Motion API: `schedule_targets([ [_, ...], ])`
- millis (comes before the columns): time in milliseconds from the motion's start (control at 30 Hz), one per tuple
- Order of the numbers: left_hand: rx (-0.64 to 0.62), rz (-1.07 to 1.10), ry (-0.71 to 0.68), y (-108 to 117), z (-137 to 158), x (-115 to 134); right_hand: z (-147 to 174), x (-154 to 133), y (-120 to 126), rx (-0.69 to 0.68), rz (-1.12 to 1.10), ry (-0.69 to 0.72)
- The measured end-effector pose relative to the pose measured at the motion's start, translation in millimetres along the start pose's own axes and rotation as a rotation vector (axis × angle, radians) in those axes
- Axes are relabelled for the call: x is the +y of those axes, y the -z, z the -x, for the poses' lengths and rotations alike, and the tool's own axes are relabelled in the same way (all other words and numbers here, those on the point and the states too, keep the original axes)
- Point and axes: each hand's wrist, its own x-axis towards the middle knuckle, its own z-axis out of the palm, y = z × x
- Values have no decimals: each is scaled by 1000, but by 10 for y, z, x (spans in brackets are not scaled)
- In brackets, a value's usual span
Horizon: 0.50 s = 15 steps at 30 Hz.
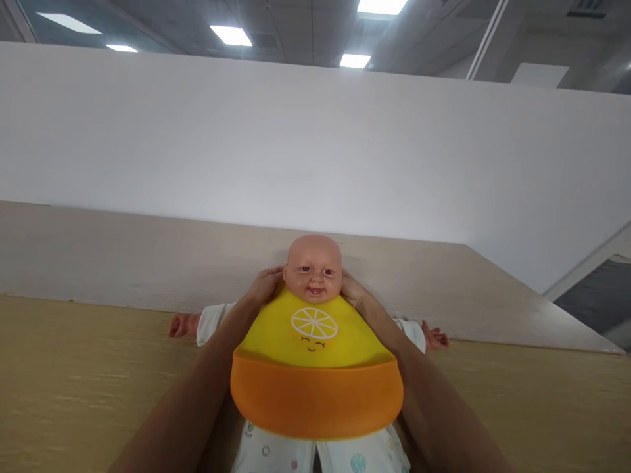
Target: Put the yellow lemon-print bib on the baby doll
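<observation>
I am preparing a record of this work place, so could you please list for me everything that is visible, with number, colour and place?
doll: 1, pinkish, centre, arms spread
bib: 1, yellow with orange pocket, over the doll's front
lemon-slice print: 1, white, upper bib
sleeves: 2, white, on the doll's arms
trousers: 1 pair, white with coloured prints, below the bib
tan surface: 1, tan, foreground
paler strip: 1, greyish beige, behind it
wall: 1, white, background
ceiling lights: 5 lit, white, top
dark area: 1, dark grey, right edge, unclear
left hand: 1, bare, left of the doll's neck
right hand: 1, bare, right of it
</observation>
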Motion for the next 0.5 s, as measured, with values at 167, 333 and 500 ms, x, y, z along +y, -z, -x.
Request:
schedule_targets([
  [167, -18, 31, -1, -44, 93, 60, 6, -6, -8, -22, -29, 10],
  [333, 0, 106, -38, -88, 156, 119, 28, -28, -47, -28, -28, 27],
  [500, -8, 133, -110, -61, 130, 116, 15, -32, -34, -13, 10, 5],
])
